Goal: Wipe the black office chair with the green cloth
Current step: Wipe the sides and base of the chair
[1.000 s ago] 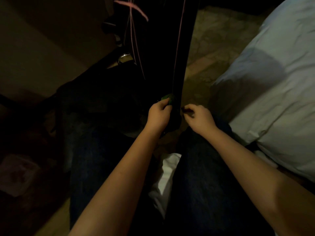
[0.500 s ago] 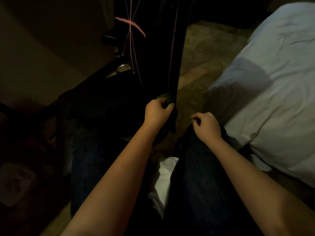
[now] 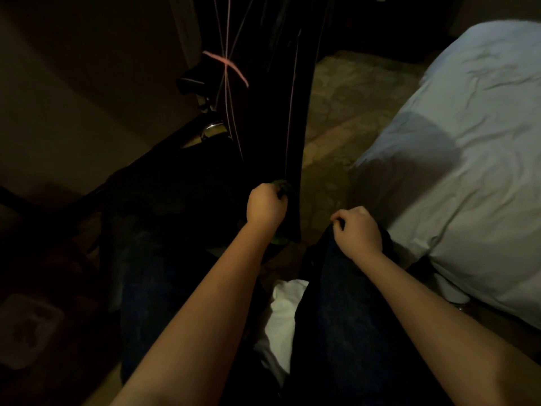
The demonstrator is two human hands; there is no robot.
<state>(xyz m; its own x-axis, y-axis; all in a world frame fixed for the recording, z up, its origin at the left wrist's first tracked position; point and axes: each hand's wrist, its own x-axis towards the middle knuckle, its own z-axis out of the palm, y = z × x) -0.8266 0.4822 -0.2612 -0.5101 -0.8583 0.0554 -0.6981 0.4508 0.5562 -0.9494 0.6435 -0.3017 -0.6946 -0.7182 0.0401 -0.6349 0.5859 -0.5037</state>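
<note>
Two hands show: the left hand (image 3: 265, 206) grips the green cloth (image 3: 281, 186) against the black office chair (image 3: 275, 127) at its upright edge, the right hand (image 3: 358, 232) rests curled on a jeans-clad knee (image 3: 345, 288) (holding anything? too dim to tell).

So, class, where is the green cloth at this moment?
Head view, centre: the green cloth is bunched in the left hand, against the black office chair, left of the right hand.

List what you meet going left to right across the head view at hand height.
left hand holding the green cloth → right hand → pale bed sheet. The black chair overlaps the left hand, so is left out.
</note>
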